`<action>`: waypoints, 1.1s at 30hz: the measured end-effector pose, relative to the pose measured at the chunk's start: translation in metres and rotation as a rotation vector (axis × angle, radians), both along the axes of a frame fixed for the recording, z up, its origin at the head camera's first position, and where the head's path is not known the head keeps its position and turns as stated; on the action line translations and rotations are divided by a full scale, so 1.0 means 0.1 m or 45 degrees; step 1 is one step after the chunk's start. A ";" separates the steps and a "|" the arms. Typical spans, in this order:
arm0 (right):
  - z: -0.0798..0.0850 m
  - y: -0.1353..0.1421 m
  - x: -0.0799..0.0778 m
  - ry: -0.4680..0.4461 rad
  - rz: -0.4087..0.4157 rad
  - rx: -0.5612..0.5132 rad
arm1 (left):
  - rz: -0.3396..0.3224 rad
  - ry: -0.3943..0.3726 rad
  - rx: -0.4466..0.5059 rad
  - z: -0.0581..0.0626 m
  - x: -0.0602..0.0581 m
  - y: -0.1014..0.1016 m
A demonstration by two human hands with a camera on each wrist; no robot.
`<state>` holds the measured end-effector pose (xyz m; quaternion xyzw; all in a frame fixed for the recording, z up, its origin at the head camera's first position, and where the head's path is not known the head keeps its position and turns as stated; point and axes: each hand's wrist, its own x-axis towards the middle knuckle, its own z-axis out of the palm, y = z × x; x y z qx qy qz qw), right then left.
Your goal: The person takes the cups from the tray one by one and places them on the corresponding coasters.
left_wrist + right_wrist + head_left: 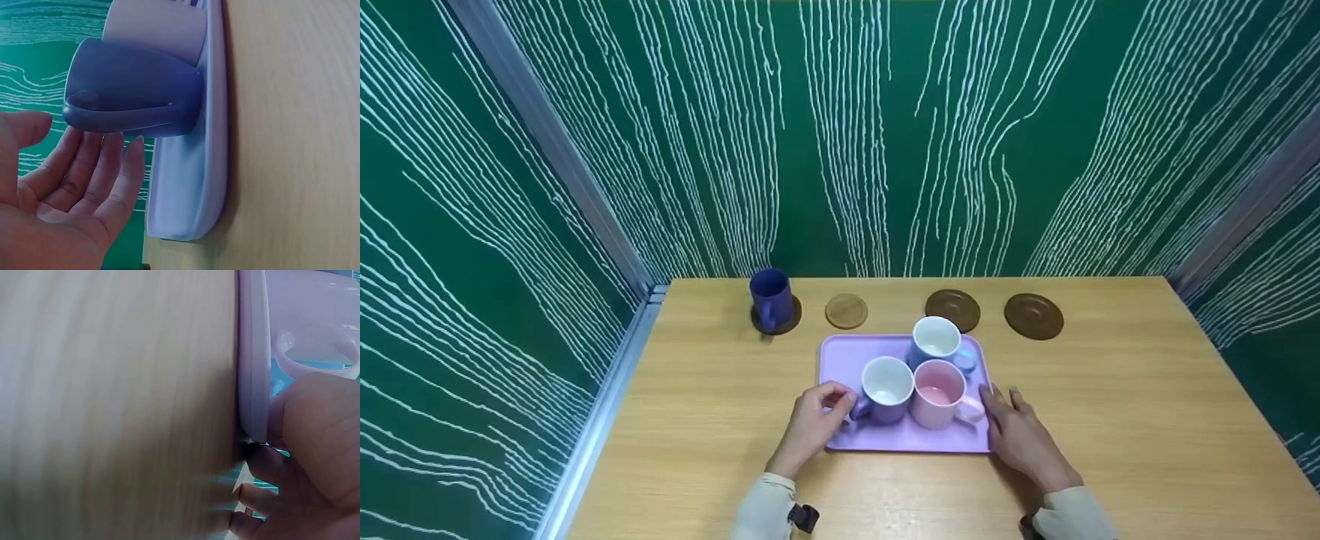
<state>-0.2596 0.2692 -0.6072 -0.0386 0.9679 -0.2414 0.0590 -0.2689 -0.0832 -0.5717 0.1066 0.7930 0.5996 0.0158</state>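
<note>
A lilac tray [840,360] lies on the table, bearing three mugs. The purple mug [887,405] stands at the left with its handle toward my left hand [819,420]. In the left wrist view my fingertips [115,149] are right at that handle, fingers loosely bent and the thumb held apart. Beside it is a pink mug [936,412], its handle pointing right. Behind them stands a light blue mug [916,354], partly hidden by the pink one. My right hand [1024,439] grips the tray's right edge, thumb over the rim [256,382] and forefinger at the outer side.
A dark blue mug [771,304] stands on a dark coaster [793,319] at the back left. A light wooden coaster [846,310] and two brown coasters, one behind the tray [949,301] and another farther right [1033,316], line the table's back. A green patterned wall [840,150] rises behind.
</note>
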 end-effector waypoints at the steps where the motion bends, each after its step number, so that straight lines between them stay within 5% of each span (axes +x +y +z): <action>1: -0.01 0.00 0.00 -0.001 0.000 -0.002 | -0.008 -0.012 0.011 -0.01 0.01 0.00; 17: -0.04 0.00 0.02 0.067 -0.004 -0.004 | -0.178 -0.196 0.299 -0.18 -0.02 0.06; 33: -0.06 -0.01 0.01 0.045 -0.013 -0.013 | -0.131 -0.083 0.112 -0.23 -0.02 0.09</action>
